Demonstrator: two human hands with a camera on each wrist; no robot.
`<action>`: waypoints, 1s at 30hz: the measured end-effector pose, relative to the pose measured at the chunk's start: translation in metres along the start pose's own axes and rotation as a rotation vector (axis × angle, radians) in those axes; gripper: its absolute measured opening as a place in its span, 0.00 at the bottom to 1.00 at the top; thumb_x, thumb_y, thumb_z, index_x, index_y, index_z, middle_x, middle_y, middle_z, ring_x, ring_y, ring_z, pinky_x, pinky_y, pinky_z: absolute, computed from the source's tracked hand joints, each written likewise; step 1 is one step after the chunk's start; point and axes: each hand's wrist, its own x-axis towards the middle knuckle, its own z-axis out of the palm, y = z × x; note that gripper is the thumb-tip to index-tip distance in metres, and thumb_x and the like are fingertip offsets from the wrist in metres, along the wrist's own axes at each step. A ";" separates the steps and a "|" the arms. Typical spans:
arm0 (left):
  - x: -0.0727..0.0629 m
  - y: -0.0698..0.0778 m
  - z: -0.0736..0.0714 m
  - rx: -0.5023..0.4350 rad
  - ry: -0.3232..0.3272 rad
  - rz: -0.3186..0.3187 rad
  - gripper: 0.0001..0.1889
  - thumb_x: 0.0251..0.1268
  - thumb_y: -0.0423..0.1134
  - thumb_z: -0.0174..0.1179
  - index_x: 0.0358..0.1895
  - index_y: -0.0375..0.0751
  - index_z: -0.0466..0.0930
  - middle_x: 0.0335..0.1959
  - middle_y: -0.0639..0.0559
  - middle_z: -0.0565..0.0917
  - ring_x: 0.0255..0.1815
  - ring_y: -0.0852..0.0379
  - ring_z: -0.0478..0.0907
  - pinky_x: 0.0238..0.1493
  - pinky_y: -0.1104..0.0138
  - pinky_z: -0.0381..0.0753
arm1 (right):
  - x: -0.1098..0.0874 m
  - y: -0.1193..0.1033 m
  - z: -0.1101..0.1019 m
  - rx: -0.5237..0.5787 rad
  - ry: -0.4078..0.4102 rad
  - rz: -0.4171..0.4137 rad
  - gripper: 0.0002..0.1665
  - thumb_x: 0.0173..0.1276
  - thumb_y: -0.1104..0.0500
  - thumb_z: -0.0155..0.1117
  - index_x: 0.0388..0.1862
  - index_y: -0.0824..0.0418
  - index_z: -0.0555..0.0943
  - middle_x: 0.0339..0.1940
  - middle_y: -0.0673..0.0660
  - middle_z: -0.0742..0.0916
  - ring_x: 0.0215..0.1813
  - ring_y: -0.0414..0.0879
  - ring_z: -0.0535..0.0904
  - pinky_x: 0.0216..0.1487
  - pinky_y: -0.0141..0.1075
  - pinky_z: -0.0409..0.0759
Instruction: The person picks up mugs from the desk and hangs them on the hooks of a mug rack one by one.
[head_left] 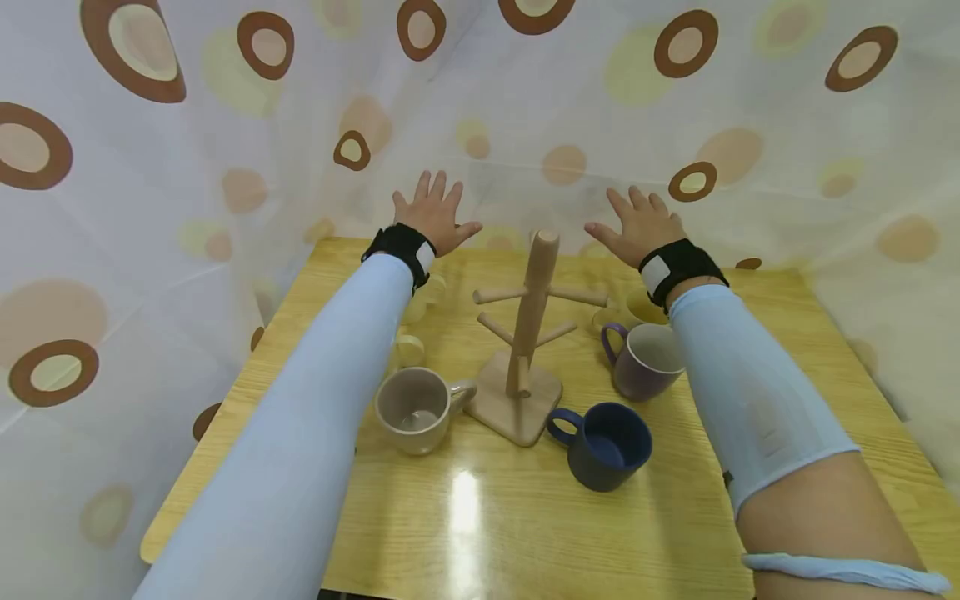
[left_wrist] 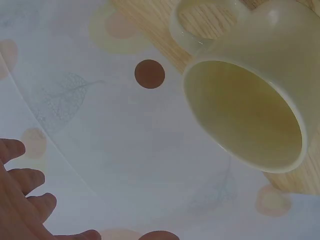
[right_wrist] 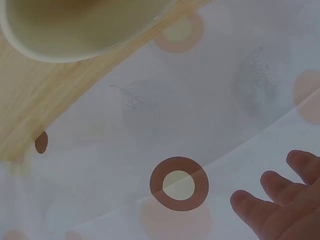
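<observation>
Both arms reach forward over the table. My left hand [head_left: 433, 215], fingers spread and holding nothing, hovers beyond the pale cream mug [left_wrist: 245, 110], which the left wrist view shows close up. My right hand [head_left: 642, 227] is likewise spread and touches nothing, above a yellowish mug [head_left: 643, 308] partly hidden by the wrist. Between the arms stands a wooden mug tree [head_left: 534, 308] with bare pegs. A beige mug [head_left: 414, 410] is left of its base, a navy mug [head_left: 606, 446] in front right, and a purple mug [head_left: 647, 361] to the right.
The wooden table [head_left: 420, 533] ends at the back against a patterned curtain [head_left: 525, 117], which also hangs along both sides. Another cream mug handle [head_left: 409, 350] shows beside the left forearm, its body mostly hidden. Light glares off the front of the tabletop.
</observation>
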 end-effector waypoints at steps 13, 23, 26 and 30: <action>-0.038 -0.009 -0.018 -0.194 0.060 0.064 0.43 0.72 0.69 0.38 0.81 0.50 0.40 0.82 0.45 0.41 0.82 0.47 0.35 0.75 0.39 0.45 | -0.051 -0.010 -0.001 0.080 0.078 -0.221 0.52 0.74 0.29 0.42 0.82 0.55 0.39 0.81 0.65 0.48 0.79 0.69 0.41 0.76 0.62 0.43; -0.110 -0.004 -0.020 -0.266 0.273 0.243 0.40 0.72 0.64 0.47 0.79 0.46 0.52 0.80 0.43 0.52 0.81 0.45 0.46 0.74 0.41 0.52 | -0.129 -0.023 0.020 0.159 0.188 -0.347 0.49 0.74 0.44 0.57 0.81 0.60 0.44 0.79 0.67 0.58 0.80 0.65 0.48 0.73 0.62 0.53; -0.134 -0.006 -0.015 -0.299 0.332 0.293 0.38 0.73 0.61 0.50 0.77 0.43 0.56 0.78 0.41 0.58 0.80 0.44 0.50 0.73 0.40 0.55 | -0.155 -0.026 0.035 0.200 0.201 -0.363 0.48 0.74 0.44 0.58 0.81 0.60 0.47 0.78 0.69 0.60 0.79 0.65 0.50 0.73 0.63 0.55; -0.168 -0.006 -0.004 -0.363 0.416 0.363 0.35 0.72 0.55 0.54 0.74 0.38 0.61 0.75 0.38 0.63 0.77 0.42 0.57 0.72 0.43 0.60 | -0.192 -0.029 0.061 0.193 0.189 -0.425 0.47 0.70 0.46 0.64 0.79 0.60 0.55 0.75 0.67 0.66 0.75 0.64 0.60 0.68 0.61 0.63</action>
